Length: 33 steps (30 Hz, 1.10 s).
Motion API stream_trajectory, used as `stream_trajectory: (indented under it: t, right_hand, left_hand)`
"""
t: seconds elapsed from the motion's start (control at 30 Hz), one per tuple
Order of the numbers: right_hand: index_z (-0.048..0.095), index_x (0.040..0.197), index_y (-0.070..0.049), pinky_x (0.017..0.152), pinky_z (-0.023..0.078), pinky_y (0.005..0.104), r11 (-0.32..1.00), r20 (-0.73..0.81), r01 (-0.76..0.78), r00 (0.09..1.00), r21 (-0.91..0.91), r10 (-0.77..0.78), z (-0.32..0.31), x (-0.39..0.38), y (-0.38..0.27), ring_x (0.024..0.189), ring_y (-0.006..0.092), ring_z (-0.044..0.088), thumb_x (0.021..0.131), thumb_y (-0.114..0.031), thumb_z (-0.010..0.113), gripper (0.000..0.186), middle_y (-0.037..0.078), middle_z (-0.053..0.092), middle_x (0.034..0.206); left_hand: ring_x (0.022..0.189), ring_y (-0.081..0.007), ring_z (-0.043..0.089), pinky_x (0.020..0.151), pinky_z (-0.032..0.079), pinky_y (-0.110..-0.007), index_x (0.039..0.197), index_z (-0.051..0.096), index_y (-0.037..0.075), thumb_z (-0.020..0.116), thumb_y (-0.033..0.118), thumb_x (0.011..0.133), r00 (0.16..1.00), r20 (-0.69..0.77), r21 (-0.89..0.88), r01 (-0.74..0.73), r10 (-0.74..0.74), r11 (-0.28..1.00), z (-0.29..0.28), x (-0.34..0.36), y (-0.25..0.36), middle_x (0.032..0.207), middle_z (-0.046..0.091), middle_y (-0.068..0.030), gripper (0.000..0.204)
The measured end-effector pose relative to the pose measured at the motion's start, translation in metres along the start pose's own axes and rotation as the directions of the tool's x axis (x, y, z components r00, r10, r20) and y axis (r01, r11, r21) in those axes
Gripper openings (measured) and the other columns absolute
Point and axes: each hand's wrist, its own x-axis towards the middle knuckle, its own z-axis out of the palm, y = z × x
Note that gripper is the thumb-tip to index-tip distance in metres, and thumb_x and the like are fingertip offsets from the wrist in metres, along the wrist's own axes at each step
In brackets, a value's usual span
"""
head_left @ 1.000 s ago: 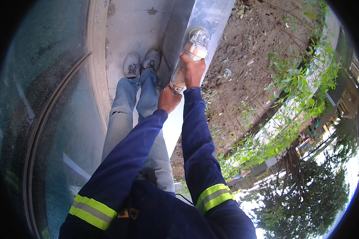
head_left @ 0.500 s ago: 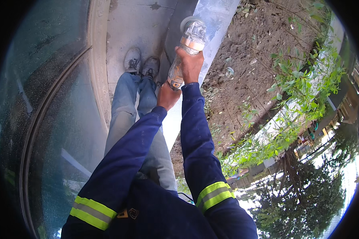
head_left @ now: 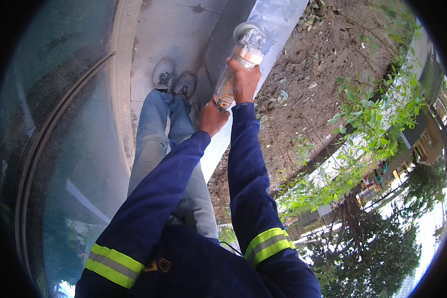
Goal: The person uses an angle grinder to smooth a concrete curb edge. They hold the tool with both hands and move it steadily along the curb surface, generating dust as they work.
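Observation:
Both my hands grip a dusty angle grinder with orange and dark parts. My right hand wraps round its body just behind the metal gear head. My left hand is closed on the rear end of the tool, nearer to me. At the far end, the round disc lies over the pale top of a low concrete wall. Whether the disc touches the surface, I cannot tell. My fingers' undersides are hidden by the tool.
Left of the wall is a paved walkway, where my dusty shoes stand. A glass pane with a dark frame lies along the left. Right of the wall are bare soil and leafy green shrubs.
The grinder has shifted slightly to the right along with both my hands, still gripped. The whole view has also moved a little.

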Motion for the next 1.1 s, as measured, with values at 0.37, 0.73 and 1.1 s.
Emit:
stream_trajectory:
  t: [0.37,0.73,1.1]
  right_hand:
    - [0.065,0.115,0.006,0.08,0.056,0.0364,0.997,-0.016,0.008,1.0,-0.071,-0.01,0.009,-0.009,0.016,0.087,0.0214,0.069,0.074,-0.022,0.086,0.054,0.013,0.073,0.102]
    - [0.067,0.114,0.005,0.079,0.055,0.0364,0.999,0.004,0.031,1.0,-0.029,-0.031,0.006,0.012,-0.003,0.086,0.0207,0.069,0.075,-0.02,0.085,0.049,0.012,0.073,0.1]
    - [0.066,0.115,0.005,0.08,0.055,0.0361,0.998,0.014,-0.013,1.0,-0.062,0.014,0.008,-0.035,0.022,0.087,0.0215,0.069,0.075,-0.022,0.086,0.053,0.013,0.073,0.102]
  left_hand:
    - [0.104,-0.0442,0.071,0.084,0.055,-0.047,0.11,0.068,-0.005,0.075,0.018,0.085,0.999,-0.042,0.047,-0.017,0.019,0.999,-0.008,-0.008,-0.015,0.101,0.074,-0.0282,0.035]
    - [0.105,-0.0463,0.069,0.086,0.055,-0.049,0.109,0.068,-0.007,0.069,0.011,0.082,1.0,-0.024,0.012,-0.014,0.014,1.0,0.002,0.011,-0.001,0.099,0.073,-0.0303,0.032]
    - [0.108,-0.0439,0.07,0.087,0.055,-0.047,0.115,0.066,-0.005,0.068,0.009,0.084,0.998,-0.057,-0.005,0.028,-0.028,1.0,-0.007,-0.027,-0.036,0.105,0.074,-0.0273,0.035]
